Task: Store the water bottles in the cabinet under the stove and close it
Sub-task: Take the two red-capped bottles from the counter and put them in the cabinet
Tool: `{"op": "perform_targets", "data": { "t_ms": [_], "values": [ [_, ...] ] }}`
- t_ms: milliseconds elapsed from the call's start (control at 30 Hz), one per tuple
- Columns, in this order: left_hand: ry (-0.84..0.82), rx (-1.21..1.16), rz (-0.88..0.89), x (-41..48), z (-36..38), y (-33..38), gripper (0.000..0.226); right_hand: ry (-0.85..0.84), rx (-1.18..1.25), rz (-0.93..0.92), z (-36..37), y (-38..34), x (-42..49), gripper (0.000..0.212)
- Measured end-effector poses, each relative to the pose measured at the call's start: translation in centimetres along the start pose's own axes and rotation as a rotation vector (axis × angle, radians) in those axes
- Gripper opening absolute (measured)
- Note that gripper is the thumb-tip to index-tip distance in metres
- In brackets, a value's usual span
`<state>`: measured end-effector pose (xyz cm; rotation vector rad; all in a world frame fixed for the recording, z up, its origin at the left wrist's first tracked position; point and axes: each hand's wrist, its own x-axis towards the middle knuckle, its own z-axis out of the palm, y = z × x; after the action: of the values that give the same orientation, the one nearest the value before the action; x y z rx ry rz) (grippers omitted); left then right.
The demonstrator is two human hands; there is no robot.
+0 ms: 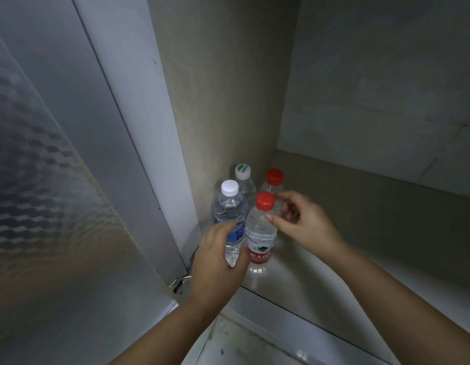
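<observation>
Dim grey walls close round the cabinet [347, 233], whose pale floor carries four upright water bottles in its left rear corner. The left hand [218, 262] grips the blue-labelled bottle [230, 209] round its lower body, fingers curled about it; this white-capped bottle stands touching the left side of the front red-capped bottle [260, 233]. The right hand [305, 222] hovers just right of the front red-capped bottle with its fingers loosely spread and holding nothing. Its thumb tip lies at the bottle's shoulder and a fingertip sits beside the cap, though motion blur hides whether either touches. The two hands are apart, one on each side of that bottle. Behind the front red-capped bottle and slightly right stands the rear red-capped bottle [274, 180]; behind it and to the left, near the side wall, stands the green-and-white-capped bottle [243, 175]. Far left of the front red-capped bottle the cabinet door [70, 193] hangs open, its metal hinge [180, 283] low beside the left wrist.
</observation>
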<state>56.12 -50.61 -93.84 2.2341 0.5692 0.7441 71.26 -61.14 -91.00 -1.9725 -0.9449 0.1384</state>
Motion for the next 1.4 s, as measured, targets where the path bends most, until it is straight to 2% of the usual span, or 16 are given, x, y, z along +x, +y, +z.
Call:
{"op": "perform_targets", "data": {
  "t_ms": [133,233,367,567,733,867,1033,1200,1333,1400],
  "values": [
    [0.043,0.063,0.139,2.3,-1.3,2.2,0.052,0.097,-0.229,-0.113,-2.0,-1.7,0.3,0.032],
    [0.075,0.150,0.199,3.8,-2.9,4.2,0.050,0.137,-0.416,-0.127,-3.6,-3.2,1.8,0.031],
    [-0.019,0.248,0.174,4.1,-4.8,6.2,0.052,0.148,-0.548,-0.084,-5.2,-6.1,1.9,0.030],
    [-0.171,0.375,0.120,3.7,-8.6,7.8,0.039,0.233,-0.600,-0.003,-5.6,-9.4,-1.6,0.033],
    [-0.224,0.412,0.103,2.8,-12.6,10.9,0.040,0.148,-0.623,0.104,-7.0,-14.8,-3.7,0.020],
    [-0.253,0.376,0.012,1.2,-17.2,15.2,0.039,0.008,-0.650,0.205,-9.6,-21.1,-5.8,0.026],
    [-0.313,0.429,-0.077,-0.9,-25.0,21.0,0.038,-0.224,-0.734,0.175,-12.6,-30.2,-7.4,0.029],
    [-0.392,0.453,-0.131,-2.4,-31.9,28.0,0.038,-0.291,-0.688,0.108,-16.0,-38.6,-8.6,0.037],
    [-0.446,0.418,-0.152,-2.1,-36.4,34.5,0.037,-0.295,-0.622,0.082,-20.1,-45.2,-9.1,0.024],
    [-0.462,0.395,-0.142,-1.8,-38.6,37.4,0.037,-0.280,-0.613,0.075,-22.3,-48.4,-9.3,0.025]
  ]
}}
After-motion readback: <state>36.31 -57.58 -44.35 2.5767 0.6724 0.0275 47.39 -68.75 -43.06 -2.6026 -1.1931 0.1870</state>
